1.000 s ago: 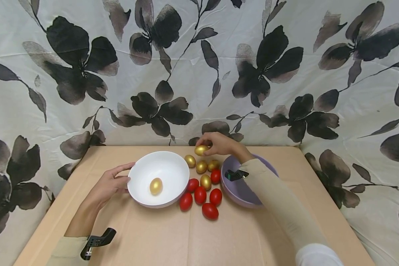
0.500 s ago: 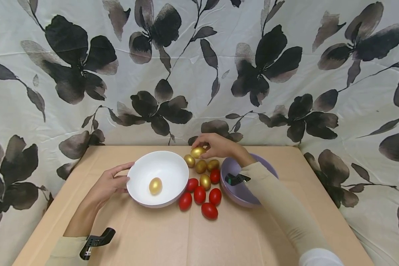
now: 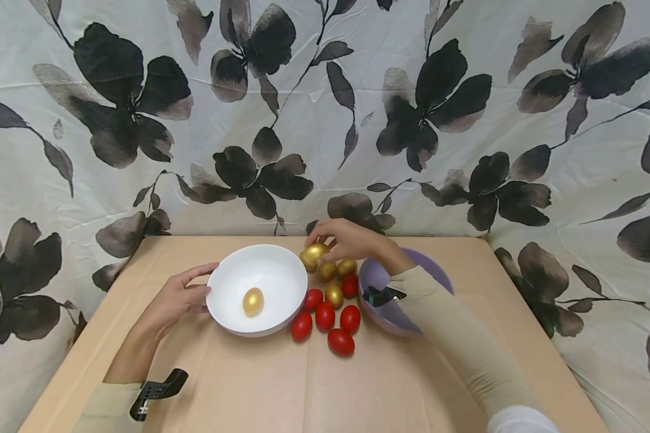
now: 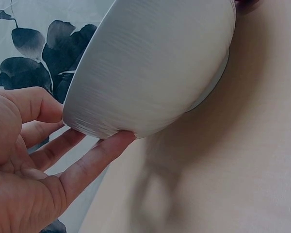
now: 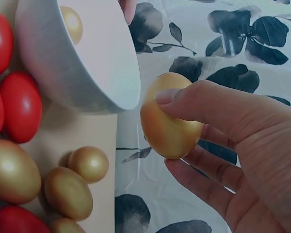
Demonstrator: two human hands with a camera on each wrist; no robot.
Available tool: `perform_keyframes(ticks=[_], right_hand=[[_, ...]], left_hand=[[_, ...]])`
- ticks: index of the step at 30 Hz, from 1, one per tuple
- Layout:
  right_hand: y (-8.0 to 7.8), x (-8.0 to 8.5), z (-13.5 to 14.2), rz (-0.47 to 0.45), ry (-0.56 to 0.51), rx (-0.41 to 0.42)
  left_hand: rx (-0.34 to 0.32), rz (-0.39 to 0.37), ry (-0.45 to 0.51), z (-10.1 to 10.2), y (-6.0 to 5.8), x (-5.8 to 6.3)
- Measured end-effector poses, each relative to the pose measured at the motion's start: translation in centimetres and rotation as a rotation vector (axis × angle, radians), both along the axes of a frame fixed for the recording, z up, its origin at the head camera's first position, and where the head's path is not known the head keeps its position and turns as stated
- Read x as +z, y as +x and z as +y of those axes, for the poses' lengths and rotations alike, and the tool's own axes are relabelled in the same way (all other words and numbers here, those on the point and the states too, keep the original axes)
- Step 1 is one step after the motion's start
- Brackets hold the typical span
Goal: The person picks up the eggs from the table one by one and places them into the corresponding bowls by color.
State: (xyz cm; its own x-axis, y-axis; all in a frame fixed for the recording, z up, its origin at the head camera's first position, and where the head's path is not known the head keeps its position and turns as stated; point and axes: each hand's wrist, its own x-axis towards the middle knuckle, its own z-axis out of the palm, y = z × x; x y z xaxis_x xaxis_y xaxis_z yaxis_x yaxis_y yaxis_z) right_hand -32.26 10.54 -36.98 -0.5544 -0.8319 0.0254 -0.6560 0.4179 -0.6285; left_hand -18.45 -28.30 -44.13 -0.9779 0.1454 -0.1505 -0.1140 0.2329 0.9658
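Note:
My left hand [image 3: 176, 300] holds the white bowl [image 3: 227, 273] by its left side, thumb at the rim and fingers against the outer wall, as the left wrist view shows. One golden egg [image 3: 253, 302] lies inside this bowl. Behind the loose eggs, my right hand [image 3: 349, 240] pinches another golden egg [image 5: 167, 126] between thumb and fingers. The held egg is right of the bowl's rim and overlaps a golden egg on the table in the head view. More golden eggs [image 3: 333, 296] and several red eggs [image 3: 341, 341] sit grouped right of the bowl.
A purple bowl [image 3: 439, 270] stands right of the eggs, partly hidden under my right forearm. The light wooden table [image 3: 260, 385] ends at the back against a floral cloth [image 3: 325, 120]. Each wrist carries a black strapped device.
My right hand has moved left with the golden egg, from behind the loose eggs toward the white bowl's rim. The left hand and bowl stay almost in place.

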Motion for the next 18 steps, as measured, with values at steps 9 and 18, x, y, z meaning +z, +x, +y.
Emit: perform_keyframes(ticks=[9, 18], right_hand=[[1.0, 0.4, -1.3, -0.023, 0.010, 0.031], [1.8, 0.5, -2.6, -0.013, 0.032, 0.066]], left_hand=[[0.004, 0.000, -0.011, 0.1, 0.0, 0.0], [0.005, 0.000, -0.012, 0.0, 0.1, 0.0]])
